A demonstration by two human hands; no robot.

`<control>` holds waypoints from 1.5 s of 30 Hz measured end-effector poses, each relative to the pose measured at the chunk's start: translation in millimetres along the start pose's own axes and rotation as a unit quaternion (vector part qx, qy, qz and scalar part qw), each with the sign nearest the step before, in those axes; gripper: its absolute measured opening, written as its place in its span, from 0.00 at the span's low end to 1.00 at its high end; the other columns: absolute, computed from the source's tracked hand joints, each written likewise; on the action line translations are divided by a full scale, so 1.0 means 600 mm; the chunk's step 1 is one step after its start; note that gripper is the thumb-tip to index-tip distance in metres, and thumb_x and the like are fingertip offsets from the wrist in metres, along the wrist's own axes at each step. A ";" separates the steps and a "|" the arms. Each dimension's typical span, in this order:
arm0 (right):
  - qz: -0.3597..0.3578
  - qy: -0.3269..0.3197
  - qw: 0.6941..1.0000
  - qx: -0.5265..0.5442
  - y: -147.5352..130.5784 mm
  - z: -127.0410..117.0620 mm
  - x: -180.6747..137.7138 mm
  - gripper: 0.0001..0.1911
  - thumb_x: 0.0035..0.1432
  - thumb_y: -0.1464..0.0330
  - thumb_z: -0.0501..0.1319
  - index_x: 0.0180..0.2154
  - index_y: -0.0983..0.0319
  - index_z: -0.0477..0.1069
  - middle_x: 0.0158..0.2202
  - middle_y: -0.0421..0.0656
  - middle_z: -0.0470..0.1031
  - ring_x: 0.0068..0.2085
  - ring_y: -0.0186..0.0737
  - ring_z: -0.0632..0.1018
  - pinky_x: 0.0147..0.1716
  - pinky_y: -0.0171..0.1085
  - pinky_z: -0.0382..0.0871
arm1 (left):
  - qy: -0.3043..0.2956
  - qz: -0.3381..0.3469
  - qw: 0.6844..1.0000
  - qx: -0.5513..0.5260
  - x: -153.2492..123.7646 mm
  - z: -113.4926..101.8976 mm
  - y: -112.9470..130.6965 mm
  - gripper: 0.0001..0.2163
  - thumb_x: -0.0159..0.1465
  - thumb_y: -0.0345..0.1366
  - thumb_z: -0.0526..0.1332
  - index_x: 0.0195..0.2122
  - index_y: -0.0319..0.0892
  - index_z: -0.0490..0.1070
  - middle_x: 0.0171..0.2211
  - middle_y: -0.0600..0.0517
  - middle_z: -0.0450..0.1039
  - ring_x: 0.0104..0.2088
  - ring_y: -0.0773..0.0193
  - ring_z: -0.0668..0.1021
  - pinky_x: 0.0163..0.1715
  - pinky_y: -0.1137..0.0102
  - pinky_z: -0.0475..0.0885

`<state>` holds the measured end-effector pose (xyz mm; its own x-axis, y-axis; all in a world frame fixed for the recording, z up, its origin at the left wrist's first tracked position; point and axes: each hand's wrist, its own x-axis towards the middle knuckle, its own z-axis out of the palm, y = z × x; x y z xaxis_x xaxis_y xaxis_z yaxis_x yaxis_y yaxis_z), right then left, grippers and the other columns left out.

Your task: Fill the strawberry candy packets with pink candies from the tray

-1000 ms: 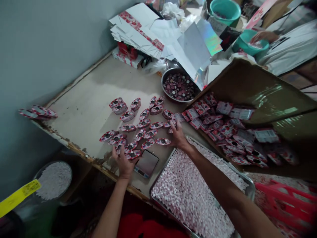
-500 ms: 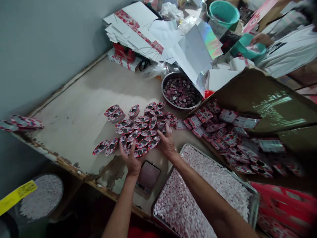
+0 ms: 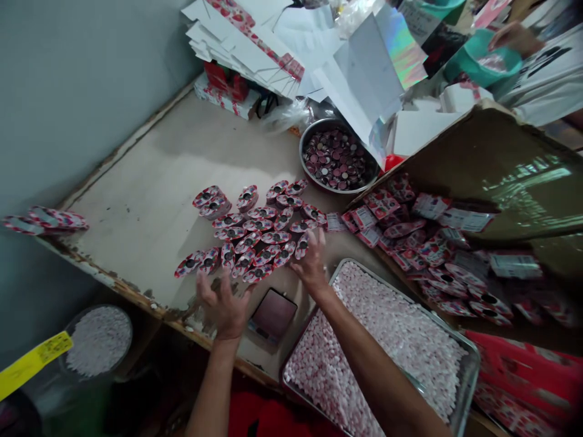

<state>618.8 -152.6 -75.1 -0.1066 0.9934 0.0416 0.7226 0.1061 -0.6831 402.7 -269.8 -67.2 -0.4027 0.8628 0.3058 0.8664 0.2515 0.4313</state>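
Several small red-and-white printed pouches (image 3: 248, 243) stand upright in a cluster on the table, their oval tops gaping with dark openings. My left hand (image 3: 225, 306) is at the cluster's front left, its fingers spread and nothing held. Along the right edge, my right hand (image 3: 313, 267) has its fingers apart beside an end pouch (image 3: 302, 246); whether it touches that pouch is unclear. A small digital scale (image 3: 274, 312) lies between my hands. Under my right forearm is a metal tray (image 3: 473, 376) full of small pale pink-white pieces (image 3: 337, 358).
Behind the pouches stands a metal bowl (image 3: 304, 173) of round caps. An open carton (image 3: 514, 164) on the right holds more pouches. Folded card sheets (image 3: 364, 67) lie at the back. A co-worker's hand (image 3: 517, 39) is over a teal basin (image 3: 473, 67). A tub of white pieces (image 3: 98, 340) sits lower left.
My left hand has drawn back from the pouches and moved left, its fingers spread. My right hand stays by the cluster's right edge. The view has shifted slightly.
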 end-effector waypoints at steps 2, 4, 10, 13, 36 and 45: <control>-0.033 -0.012 0.999 0.019 0.017 -0.019 0.000 0.60 0.55 0.60 0.72 0.74 0.56 0.34 0.76 0.57 0.28 0.75 0.59 0.51 0.66 0.55 0.64 | 0.021 -0.032 0.999 0.002 0.005 -0.019 -0.049 0.47 0.53 0.58 0.73 0.69 0.41 0.60 0.73 0.29 0.40 0.73 0.29 0.48 0.67 0.33 0.48; -0.060 -0.031 0.997 0.043 0.050 -0.039 0.015 0.69 0.53 0.53 0.74 0.74 0.56 0.24 0.77 0.58 0.29 0.76 0.63 0.47 0.66 0.60 0.62 | 0.017 -0.061 0.998 -0.012 0.019 -0.031 -0.103 0.59 0.47 0.65 0.73 0.72 0.37 0.50 0.73 0.25 0.35 0.73 0.26 0.45 0.67 0.32 0.47; -0.110 -0.115 0.986 0.052 0.128 -0.066 0.122 0.80 0.39 0.48 0.78 0.76 0.62 0.27 0.76 0.59 0.40 0.75 0.64 0.49 0.72 0.60 0.49 | -0.054 -0.028 0.994 -0.091 0.061 0.003 -0.146 0.72 0.39 0.70 0.73 0.74 0.33 0.37 0.71 0.24 0.41 0.72 0.30 0.51 0.68 0.41 0.54; -0.124 -0.126 0.984 0.034 0.130 -0.059 0.129 0.82 0.34 0.52 0.80 0.76 0.61 0.30 0.75 0.58 0.43 0.74 0.64 0.51 0.72 0.60 0.48 | -0.057 -0.015 0.993 -0.098 0.048 0.025 -0.102 0.66 0.44 0.71 0.70 0.73 0.35 0.42 0.70 0.24 0.42 0.72 0.31 0.53 0.67 0.41 0.57; -0.130 -0.058 0.989 0.041 0.037 0.048 0.208 0.58 0.42 0.50 0.79 0.70 0.53 0.59 0.77 0.49 0.39 0.75 0.59 0.51 0.71 0.53 0.56 | 0.043 -0.014 0.995 -0.090 0.170 0.117 -0.021 0.60 0.48 0.68 0.70 0.73 0.38 0.48 0.74 0.28 0.25 0.74 0.30 0.39 0.70 0.38 0.45; -0.099 -0.101 0.989 0.038 0.054 -0.004 0.130 0.64 0.50 0.53 0.76 0.75 0.57 0.40 0.71 0.55 0.60 0.70 0.59 0.65 0.68 0.54 0.61 | 0.018 0.014 0.997 -0.069 0.090 0.037 0.047 0.35 0.62 0.51 0.70 0.67 0.43 0.64 0.69 0.34 0.55 0.68 0.39 0.62 0.67 0.46 0.58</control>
<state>635.7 -71.3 -92.3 -0.3807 0.9238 0.0393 0.6219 0.2873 -0.7285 411.8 -206.3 -57.6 -0.3920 0.8515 0.3483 0.8289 0.1628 0.5351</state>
